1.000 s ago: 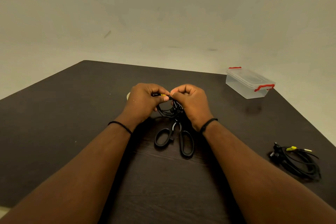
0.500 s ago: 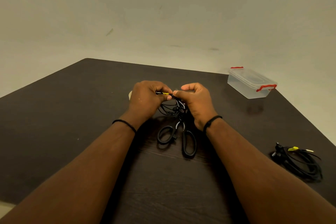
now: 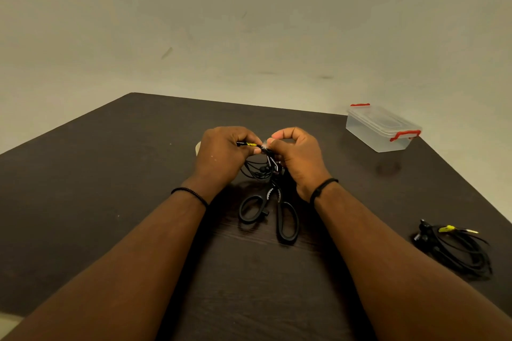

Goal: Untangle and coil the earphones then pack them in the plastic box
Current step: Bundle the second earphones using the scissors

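Both hands are raised just above the middle of the dark table (image 3: 110, 188). My left hand (image 3: 221, 155) pinches the black-and-yellow plug end of a black earphone set (image 3: 256, 170), whose loops hang between the hands. My right hand (image 3: 297, 156) pinches the cable right beside the plug, fingers curled. A second black earphone set (image 3: 457, 249) with a yellow tag lies bundled at the right table edge. The clear plastic box (image 3: 381, 129) with red clips stands closed at the far right.
Black-handled scissors (image 3: 273, 209) lie on the table just below the hands, handles toward me. A small pale object (image 3: 198, 147) peeks out behind my left hand. The table's right edge runs close to the second earphone set.
Both hands have lifted slightly off the table and the plug end has been drawn out to the left. The cable loops now hang freer between the hands.
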